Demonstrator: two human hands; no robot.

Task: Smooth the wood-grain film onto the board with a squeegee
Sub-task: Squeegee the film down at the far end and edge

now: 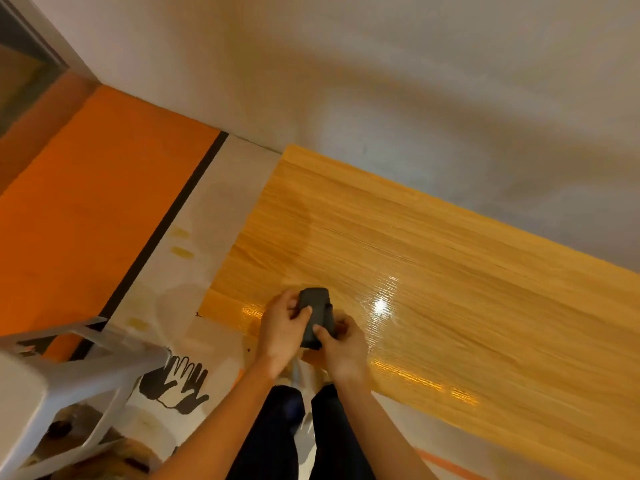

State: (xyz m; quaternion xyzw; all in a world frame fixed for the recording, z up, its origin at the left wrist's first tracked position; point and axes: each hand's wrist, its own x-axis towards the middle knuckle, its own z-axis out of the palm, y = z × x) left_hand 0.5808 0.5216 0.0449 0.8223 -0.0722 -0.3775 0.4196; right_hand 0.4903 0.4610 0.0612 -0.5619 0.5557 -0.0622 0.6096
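Observation:
A long board covered in glossy wood-grain film (pixel 433 265) lies on the floor, running from the centre to the right edge of the view. A dark grey squeegee (pixel 316 317) is held above its near left part. My left hand (pixel 282 329) grips the squeegee from the left, thumb on its top face. My right hand (pixel 341 344) grips its lower right end with curled fingers. Whether the squeegee touches the film cannot be told. Light glares off the film to the right of my hands.
White protective sheeting (pixel 211 216) with black hand prints (pixel 178 382) covers the floor left of the board. An orange floor area (pixel 93 202) with a black stripe lies further left. A grey plastic stool (pixel 59 372) stands at the lower left. A white wall (pixel 381 81) runs behind.

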